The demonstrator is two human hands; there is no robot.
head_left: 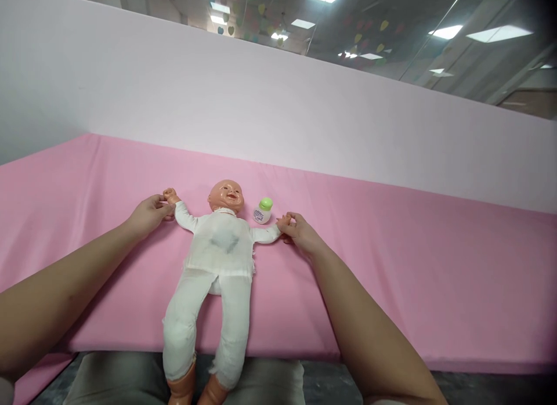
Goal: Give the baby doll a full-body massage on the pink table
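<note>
A baby doll [221, 248] with a white cloth body lies face up, its arms spread to both sides. My left hand [152, 214] is closed around the doll's hand on the left of the view, fingers at its wrist. On the other side, my right hand [301, 233] pinches the doll's other hand between thumb and fingers. Just above that arm, beside the doll's head, stands a small white bottle [262, 212] with a green cap. The doll's legs hang over the near edge, with its feet partly cut off by the frame.
The doll rests on a pink padded surface [391, 266] that stretches to both sides. Behind it rises a white wall panel [261, 115], topped by glass [391, 39] with heart stickers and reflected ceiling lights. My legs [117, 376] are below the near edge.
</note>
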